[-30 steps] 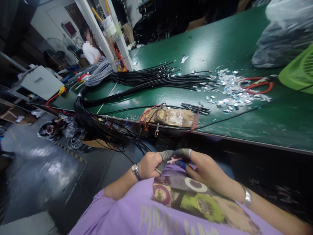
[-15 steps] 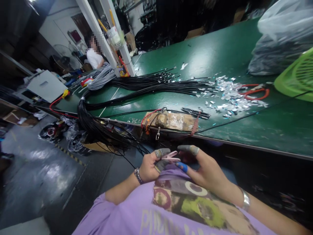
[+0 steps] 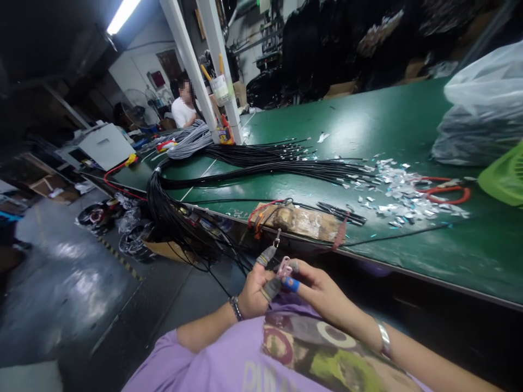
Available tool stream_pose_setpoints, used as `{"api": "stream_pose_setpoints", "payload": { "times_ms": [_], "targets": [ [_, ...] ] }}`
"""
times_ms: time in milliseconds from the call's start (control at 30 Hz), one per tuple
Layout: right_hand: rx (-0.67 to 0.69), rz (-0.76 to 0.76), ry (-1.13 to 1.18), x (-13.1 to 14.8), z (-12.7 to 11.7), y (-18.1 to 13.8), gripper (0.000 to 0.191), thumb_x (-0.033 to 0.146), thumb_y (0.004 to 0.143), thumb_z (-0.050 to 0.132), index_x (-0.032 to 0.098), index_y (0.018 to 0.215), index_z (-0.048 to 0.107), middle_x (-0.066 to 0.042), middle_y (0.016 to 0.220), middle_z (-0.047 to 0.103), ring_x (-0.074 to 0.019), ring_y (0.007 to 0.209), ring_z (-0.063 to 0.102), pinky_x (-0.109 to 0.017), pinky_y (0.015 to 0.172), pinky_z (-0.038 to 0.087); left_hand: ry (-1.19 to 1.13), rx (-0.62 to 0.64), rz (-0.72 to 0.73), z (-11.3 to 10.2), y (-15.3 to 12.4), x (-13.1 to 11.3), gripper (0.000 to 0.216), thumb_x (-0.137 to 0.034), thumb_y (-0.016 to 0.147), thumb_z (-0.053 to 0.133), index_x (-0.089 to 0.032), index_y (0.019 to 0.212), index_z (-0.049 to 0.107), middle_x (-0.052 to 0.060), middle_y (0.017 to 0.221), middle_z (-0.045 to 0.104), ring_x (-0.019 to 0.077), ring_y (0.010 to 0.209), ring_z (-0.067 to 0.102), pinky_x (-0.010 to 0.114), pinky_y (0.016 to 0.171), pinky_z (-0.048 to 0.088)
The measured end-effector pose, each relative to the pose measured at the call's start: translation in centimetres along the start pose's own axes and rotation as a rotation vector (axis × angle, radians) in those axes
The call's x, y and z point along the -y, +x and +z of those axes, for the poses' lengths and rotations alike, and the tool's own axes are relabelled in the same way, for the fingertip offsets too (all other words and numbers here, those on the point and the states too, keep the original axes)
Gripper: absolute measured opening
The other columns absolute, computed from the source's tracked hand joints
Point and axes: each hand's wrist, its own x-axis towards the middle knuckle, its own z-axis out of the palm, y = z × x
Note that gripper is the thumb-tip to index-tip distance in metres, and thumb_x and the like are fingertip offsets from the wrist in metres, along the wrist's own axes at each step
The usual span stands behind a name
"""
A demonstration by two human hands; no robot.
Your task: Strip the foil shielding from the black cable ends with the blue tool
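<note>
A small pink clip (image 3: 285, 267), shaped like a clothespin, stands tilted between my hands in front of my body. My right hand (image 3: 322, 286) pinches it with the index finger and a thumb wrapped in blue tape. Grey finger covers sit on the fingertips of my left hand (image 3: 254, 286), whose index finger and thumb are spread apart. The left thumb tip is against or right beside the clip's lower end; contact is hard to make out. Just above the left index finger, a small metal clasp (image 3: 277, 238) hangs at the table edge.
A taped wooden block (image 3: 312, 223) lies at the edge of the green table (image 3: 392, 120), with pliers (image 3: 343, 212) behind it. Bundled black cables (image 3: 261, 171) run across, some hanging down. Scraps (image 3: 402, 190), orange-handled scissors (image 3: 447, 193) and a green basket (image 3: 504, 177) are at right.
The clip has passed from my left fingers into a pinch of my right hand and turned more upright. My left index finger has lifted away. The view has shifted, so the table sits lower.
</note>
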Motion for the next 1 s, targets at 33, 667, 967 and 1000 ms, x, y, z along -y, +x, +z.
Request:
{"api": "stream_pose_setpoints", "payload": {
  "times_ms": [33,667,967,1000],
  "targets": [
    [0.001,0.032,0.023,-0.1,0.2,0.1,0.030,0.048,0.082,0.055,0.019,0.078,0.063,-0.004,0.078,0.061,-0.0194,0.075,0.057,-0.032,0.071,0.049,0.013,-0.005,-0.003,-0.1,-0.1,0.1,0.082,-0.056,0.078,0.060,-0.015,0.142,0.030,-0.001,0.063,0.063,0.0124,0.059,0.057,0.025,0.064,0.045],
    [0.250,0.150,-0.232,-0.9,0.6,-0.2,0.018,0.034,0.078,0.060,0.016,0.077,0.062,0.000,0.064,0.062,-0.0128,0.057,0.051,-0.022,0.053,0.041,0.007,-0.134,-0.264,-0.2,0.4,-1.4,0.051,-0.057,0.054,0.078,-0.014,0.073,0.056,-0.004,0.052,0.053,0.0051,0.040,0.043,0.017,0.041,0.036],
    [0.130,0.234,-0.010,-0.3,0.5,0.3,0.025,0.044,0.071,0.071,0.019,0.075,0.067,-0.003,0.072,0.067,-0.0186,0.068,0.058,-0.030,0.066,0.049,-0.151,-0.216,-0.374,-0.5,1.7,-1.4,0.056,-0.063,0.050,0.075,-0.016,0.068,0.049,-0.008,0.039,0.048,0.0033,0.028,0.034,0.015,0.030,0.023],
    [0.144,0.278,0.054,-0.3,0.5,0.3,0.026,0.044,0.070,0.071,0.019,0.075,0.067,-0.002,0.070,0.066,-0.0179,0.067,0.058,-0.030,0.064,0.048,-0.149,-0.185,-0.385,-0.5,1.8,-1.4,0.057,-0.063,0.049,0.076,-0.017,0.068,0.049,-0.008,0.040,0.048,0.0035,0.028,0.034,0.015,0.030,0.023]
  ]
}}
